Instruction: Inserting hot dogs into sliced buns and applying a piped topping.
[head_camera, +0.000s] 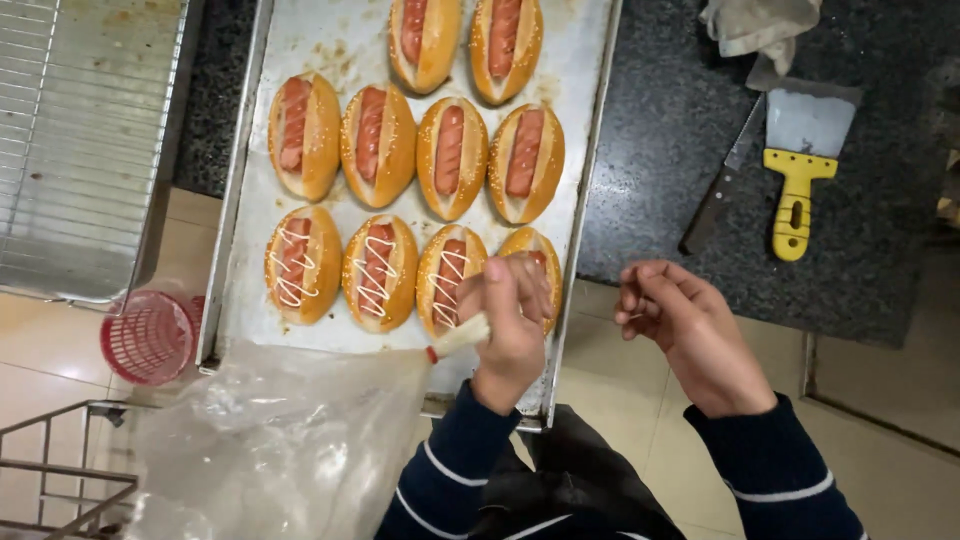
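I am gripping a small white piping bag (462, 335) in my left hand (512, 320), fingers pinching it over the front-row sausage buns (378, 270) on the metal tray (330, 40), while my right hand (680, 330) is hovering loosely curled beside the dark table (670, 130) carrying a yellow-handled scraper (797, 165) and a knife (722, 185).

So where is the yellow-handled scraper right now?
The yellow-handled scraper lies on the dark stone counter at the upper right of the head view, right of the baking tray, beside a dark-handled knife.

left hand (510, 320) is curling into a tight fist, knuckles up, while the right hand (680, 325) is hanging loose beside it, fingers half bent, gripping nothing.
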